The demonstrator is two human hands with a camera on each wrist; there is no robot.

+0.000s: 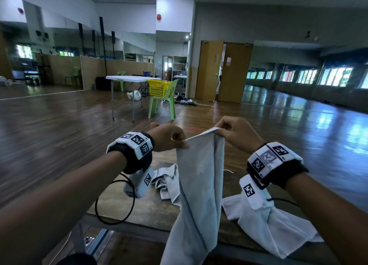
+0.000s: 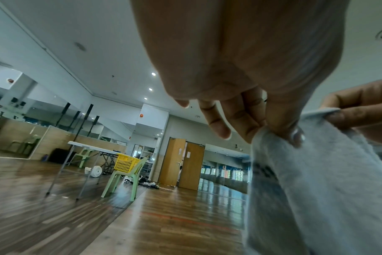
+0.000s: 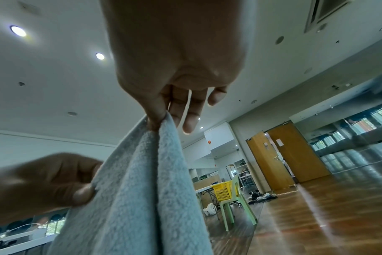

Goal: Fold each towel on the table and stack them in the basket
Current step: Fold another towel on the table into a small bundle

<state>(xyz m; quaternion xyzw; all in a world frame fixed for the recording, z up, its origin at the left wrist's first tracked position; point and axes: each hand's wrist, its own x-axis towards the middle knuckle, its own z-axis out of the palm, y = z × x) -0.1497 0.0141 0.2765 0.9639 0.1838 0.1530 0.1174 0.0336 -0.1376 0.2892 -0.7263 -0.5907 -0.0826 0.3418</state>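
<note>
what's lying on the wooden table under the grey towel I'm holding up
Below the hanging grey towel, held by left hand and right hand, the wooden table shows two crumpled white towels. Whatever lies directly behind the towel is hidden.

A pale grey towel [image 1: 201,177] is showing a dark stitched stripe down one side, while two white towels [image 1: 264,223] are lying on the brown wooden table [image 1: 157,209]. Black wristbands [image 1: 137,157] are carrying white blocks with black square-code markings. A yellow lattice basket [image 1: 158,87] is sitting on a light green chair [image 1: 163,103], beside a white table [image 1: 127,78] and tan doors [image 1: 235,71].
</note>
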